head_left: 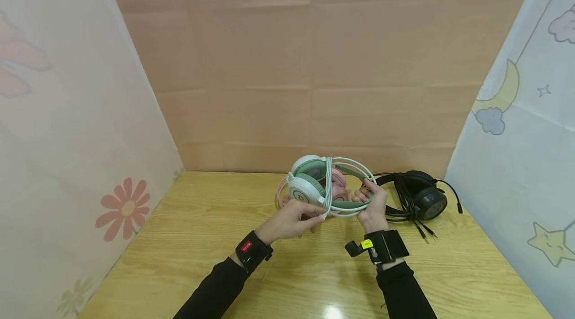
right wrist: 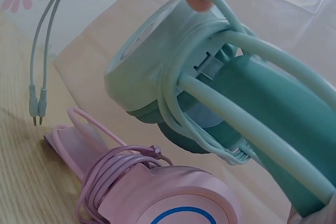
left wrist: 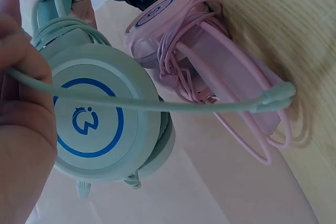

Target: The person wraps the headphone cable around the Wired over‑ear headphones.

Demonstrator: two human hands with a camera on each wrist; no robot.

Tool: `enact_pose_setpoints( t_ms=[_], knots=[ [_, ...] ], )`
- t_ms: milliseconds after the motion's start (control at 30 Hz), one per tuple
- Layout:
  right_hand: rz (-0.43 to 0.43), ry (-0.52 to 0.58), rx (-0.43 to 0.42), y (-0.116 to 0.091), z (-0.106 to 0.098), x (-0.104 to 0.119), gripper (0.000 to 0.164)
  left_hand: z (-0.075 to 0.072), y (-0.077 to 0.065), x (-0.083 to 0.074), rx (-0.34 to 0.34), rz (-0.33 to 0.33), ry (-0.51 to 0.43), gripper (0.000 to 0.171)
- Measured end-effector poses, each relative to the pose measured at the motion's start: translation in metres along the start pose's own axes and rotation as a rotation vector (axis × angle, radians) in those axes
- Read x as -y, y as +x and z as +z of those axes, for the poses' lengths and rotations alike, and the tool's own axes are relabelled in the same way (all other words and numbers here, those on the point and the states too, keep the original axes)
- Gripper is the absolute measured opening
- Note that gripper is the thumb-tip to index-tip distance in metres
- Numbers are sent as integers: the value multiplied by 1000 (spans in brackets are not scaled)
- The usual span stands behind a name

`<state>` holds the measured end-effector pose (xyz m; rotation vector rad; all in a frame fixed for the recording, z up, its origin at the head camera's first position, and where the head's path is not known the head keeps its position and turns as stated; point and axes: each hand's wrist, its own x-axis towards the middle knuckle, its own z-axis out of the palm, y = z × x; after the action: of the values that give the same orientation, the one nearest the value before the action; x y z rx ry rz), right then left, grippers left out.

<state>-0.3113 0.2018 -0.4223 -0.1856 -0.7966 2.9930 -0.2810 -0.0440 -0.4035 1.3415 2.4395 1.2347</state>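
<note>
White-and-green headphones (head_left: 305,190) are held up off the table, tilted, with their cable (head_left: 329,181) wound in loops round the headband beside the ear cups. My right hand (head_left: 374,203) grips the far end of the headband. With thumb and fingers my left hand (head_left: 294,220) pinches the cable near its loose end, just under the loops. Two thin plugs (right wrist: 37,108) dangle below the left hand in the right wrist view. Behind and beneath lie pink headphones (left wrist: 173,40), their own cable coiled round them; the white-and-green pair partly hides them in the head view.
Black headphones (head_left: 429,199) with a bundled cable and a microphone boom (head_left: 454,196) rest on the wooden table (head_left: 202,219) to the right of my right hand. A brown paper backdrop (head_left: 251,84) rises at the back, with printed white sheets on both sides.
</note>
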Motion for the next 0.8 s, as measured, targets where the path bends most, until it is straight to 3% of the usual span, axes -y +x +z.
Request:
enact_pose_setpoints(
  t_ms=[367, 667, 800],
  knots=[
    [0, 59, -8, 0, 2, -1, 18, 4, -2, 7, 41, -92, -62, 25],
    [21, 139, 10, -1, 2, 1, 20, 16, -3, 20, 95, 43, 149, 20],
    [35, 157, 24, -2, 4, 2, 20, 20, -2, 27, 86, 54, 190, 17]
  ],
)
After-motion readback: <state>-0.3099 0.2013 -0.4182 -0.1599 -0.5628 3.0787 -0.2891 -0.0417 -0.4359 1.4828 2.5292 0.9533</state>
